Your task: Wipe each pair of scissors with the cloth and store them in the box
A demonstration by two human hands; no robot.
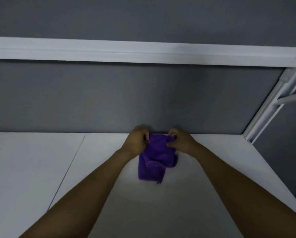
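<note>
**Holds the cloth by its two top corners**

Grips a purple cloth (154, 160) with both hands over the far middle of a white table (40, 169), close to the grey wall (109, 100). Pinches the cloth's top left edge in the left hand (137, 140), fingers curled round the fabric. Pinches the top right edge in the right hand (180, 141), fingers likewise curled, bunching the fabric there. Holds the two hands near each other, with a short span of cloth between them. Lets the rest hang toward the near side, folded and creased, with the lower end on or just above the tabletop; cannot tell which. Reaches in with bare forearms (95, 182) from the near edge, converging on the cloth. Shows a thin seam (69, 165) in the table at left, running near to far. Farther back, shows a white rail (126, 50) crossing the wall from left to right and meeting a white post (271, 105) at far right.
</note>
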